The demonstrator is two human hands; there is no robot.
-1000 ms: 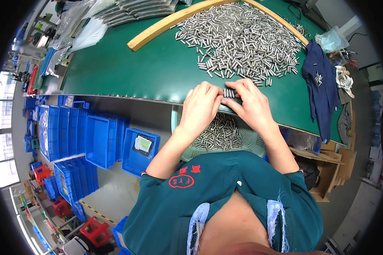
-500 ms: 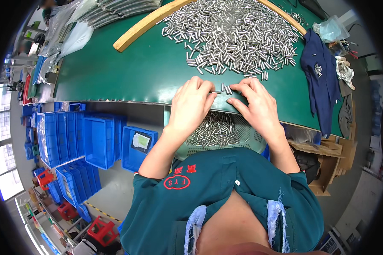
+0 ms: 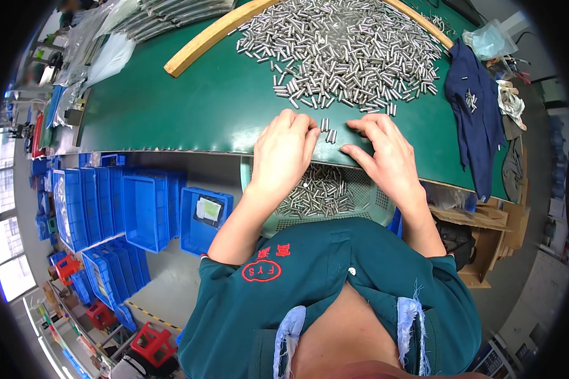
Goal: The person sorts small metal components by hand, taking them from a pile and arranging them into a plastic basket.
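Note:
Several small metal pins (image 3: 328, 129) lie in a little group on the green table near its front edge, between my two hands. Left of them, my left hand (image 3: 284, 148) rests with fingers curled and the thumb drawn in beside the forefinger. Its fingertips are hidden, so whatever they hold cannot be made out. To the right of the pins is my right hand (image 3: 385, 148), open, with a gap between thumb and forefinger and nothing seen in it. A large heap of the same pins (image 3: 354, 57) spreads over the table beyond both hands.
Below the table edge, a pale green perforated basket (image 3: 278, 225) holds many pins. Wooden strips (image 3: 212, 39) flank the heap. Dark blue cloth (image 3: 471, 126) with a few pins hangs over the right edge. Blue bins (image 3: 146, 218) stand at lower left; plastic bags (image 3: 164, 19) lie far left.
My right hand has drawn slightly right, away from the pins, and its fingers have spread. The small pins now sit a little further left, apart from the right fingertips.

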